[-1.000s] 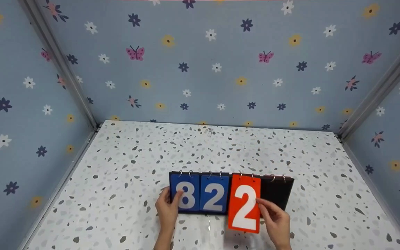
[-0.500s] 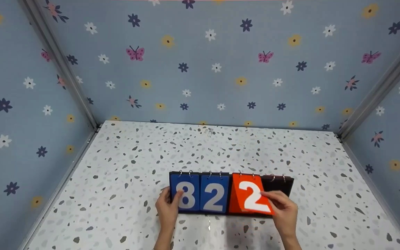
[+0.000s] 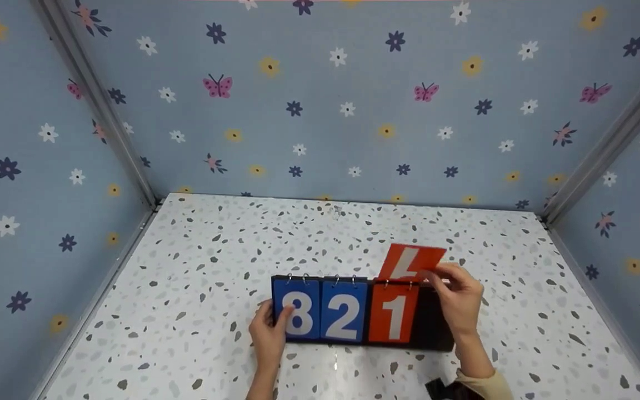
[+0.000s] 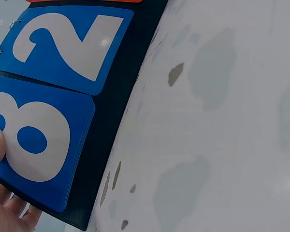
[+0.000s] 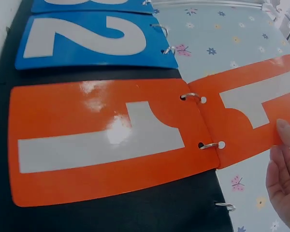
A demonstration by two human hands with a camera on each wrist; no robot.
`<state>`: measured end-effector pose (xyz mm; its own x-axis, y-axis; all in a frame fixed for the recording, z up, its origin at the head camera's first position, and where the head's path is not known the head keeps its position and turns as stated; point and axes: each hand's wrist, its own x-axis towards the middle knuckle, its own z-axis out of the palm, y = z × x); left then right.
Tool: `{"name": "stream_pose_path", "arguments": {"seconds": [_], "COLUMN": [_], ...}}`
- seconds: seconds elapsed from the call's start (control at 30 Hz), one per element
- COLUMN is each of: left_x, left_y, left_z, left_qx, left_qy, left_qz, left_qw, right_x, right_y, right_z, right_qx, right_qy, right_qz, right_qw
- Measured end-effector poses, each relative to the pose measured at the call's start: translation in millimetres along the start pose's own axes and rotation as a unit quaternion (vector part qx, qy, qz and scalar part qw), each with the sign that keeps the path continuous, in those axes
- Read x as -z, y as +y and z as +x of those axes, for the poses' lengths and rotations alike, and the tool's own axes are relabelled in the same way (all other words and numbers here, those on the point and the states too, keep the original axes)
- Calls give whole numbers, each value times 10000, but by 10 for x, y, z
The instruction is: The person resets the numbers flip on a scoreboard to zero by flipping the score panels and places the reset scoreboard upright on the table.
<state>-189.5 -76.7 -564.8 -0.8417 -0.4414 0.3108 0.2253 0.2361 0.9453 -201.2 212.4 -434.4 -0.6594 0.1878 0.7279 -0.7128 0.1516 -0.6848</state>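
A black flip scoreboard (image 3: 434,330) leans back on the tabletop. Two blue cards hang on its left half, the 8 card (image 3: 300,314) and the 2 card (image 3: 343,316). Right of them hangs a red 1 card (image 3: 394,316); the last slot shows only black board and rings. My left hand (image 3: 269,333) grips the board's left end, thumb on the 8 card and fingers behind, as the left wrist view shows. My right hand (image 3: 460,300) pinches the edge of a raised red card (image 5: 251,96), still on its rings above the board, its face bearing a white 1.
The speckled white table (image 3: 214,250) spreads around the scoreboard. Blue flowered panels (image 3: 320,83) enclose it at the back and both sides, joined by grey metal posts (image 3: 98,105). A black strap (image 3: 448,390) shows beside the right sleeve.
My right hand has moved up and lifted the red 2 card over the rings, uncovering the red 1 card. The left hand has kept its grip on the board.
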Motion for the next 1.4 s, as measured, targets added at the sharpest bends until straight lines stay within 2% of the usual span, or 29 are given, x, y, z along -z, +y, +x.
{"name": "stream_pose_path", "arguments": {"seconds": [0.2, 0.27, 0.5, 0.6, 0.77, 1.0, 1.07, 1.2, 1.23, 1.3, 1.4], "left_x": [0, 3, 59, 63, 56, 12, 8, 5, 13, 28, 31], "left_y": [13, 49, 388, 425, 391, 69, 27, 8, 56, 161, 164], "left_z": [-5, -9, -37, -40, -36, -1, 2, -2, -7, -17, -20], "left_qx": [-65, -123, -148, -101, -158, -163, -180, -289, -294, -315, -240], "left_qy": [17, 30, 58, 57, 46, 52, 38, 9, 14, 7, -3], "left_qz": [41, 61, 202, 210, 135, 66, 69, -31, -11, 47, 101], "left_qw": [10000, 9999, 9997, 9997, 9998, 9998, 9998, 9996, 9996, 9995, 9997], "right_x": [-67, -74, -91, -100, -100, -77, -65, -24, -14, -28, -55], "right_y": [96, 196, 521, 577, 626, 606, 581, 499, 479, 337, 162], "right_z": [186, 218, 265, 265, 256, 228, 211, 135, 104, 46, -63], "right_qx": [4, 5, -64, -176, -352, -686, -769, -709, -670, -608, -467], "right_qy": [-57, -28, -34, -120, -275, -506, -549, -441, -357, -145, 214], "right_qz": [-921, -1247, -2241, -2474, -2681, -2853, -2839, -2638, -2550, -2405, -2117], "right_qw": [9957, 9922, 9745, 9687, 9624, 9547, 9542, 9610, 9640, 9686, 9760]}}
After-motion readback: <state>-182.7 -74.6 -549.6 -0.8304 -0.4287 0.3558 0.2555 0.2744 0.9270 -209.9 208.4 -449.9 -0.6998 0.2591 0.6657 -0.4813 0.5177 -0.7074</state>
